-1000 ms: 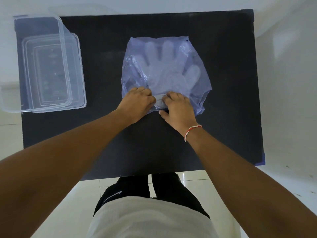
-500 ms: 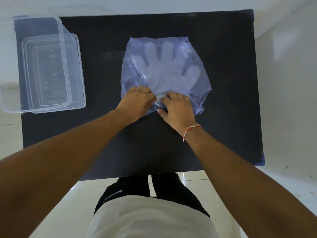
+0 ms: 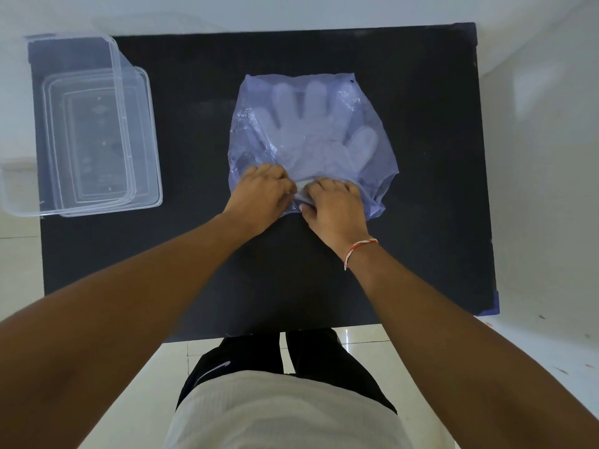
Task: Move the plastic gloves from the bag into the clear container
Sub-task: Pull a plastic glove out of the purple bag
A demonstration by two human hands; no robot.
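A pale blue see-through plastic bag (image 3: 372, 124) lies flat in the middle of the black table (image 3: 421, 222). Clear plastic gloves (image 3: 311, 134) show through it, fingers pointing away from me. My left hand (image 3: 259, 197) and my right hand (image 3: 334, 205) sit side by side on the bag's near edge, fingers curled and pinching the plastic at its mouth. The clear container (image 3: 81, 131) stands at the table's far left, apart from both hands, with nothing visible inside it.
A clear lid or second tray (image 3: 146, 157) lies under the container, jutting out on its right side. The container overhangs the table's left edge. White floor tiles and my legs are below the table's near edge.
Both hands have stayed at the bag's near edge, with only slight finger shifts. The bag and gloves lie where they were.
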